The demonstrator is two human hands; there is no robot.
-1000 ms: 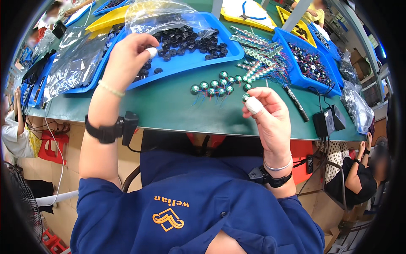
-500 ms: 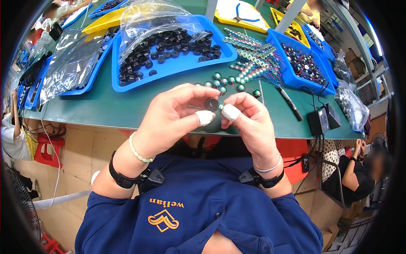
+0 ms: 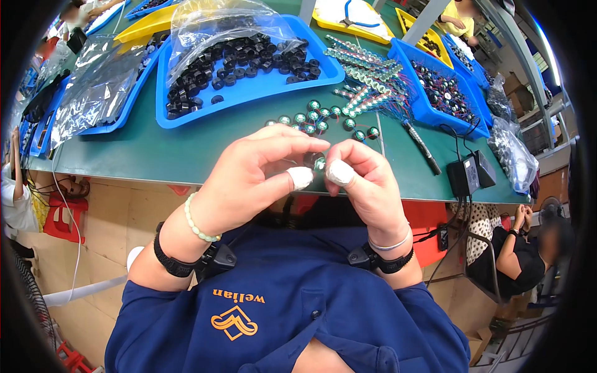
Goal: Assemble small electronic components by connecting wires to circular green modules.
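Observation:
Between its thumb and index finger, my left hand (image 3: 252, 168) grips a black round cap (image 3: 311, 158). A small shiny green-and-silver round component (image 3: 319, 164) sits at the cap's right-hand opening; how far inside it is, I cannot tell. My right hand (image 3: 367, 174) is closed beside it, thumb and index pressed together close to the component. What those fingers pinch is hidden. White tape wraps both thumbs. Just beyond my hands, several similar green round components (image 3: 321, 127) with thin red wires lie on the green table (image 3: 249, 133).
A blue tray (image 3: 249, 96) of black caps, partly under a clear plastic bag (image 3: 205, 31), stands beyond my left hand. Bundled wired components (image 3: 367, 71), another blue tray (image 3: 479, 127), a marker pen (image 3: 423, 147) and black power adapters (image 3: 465, 178) lie to the right.
The green component, earlier at my right fingertips, is now at the cap's opening. The cap has turned in my left hand. The whole view has shifted slightly.

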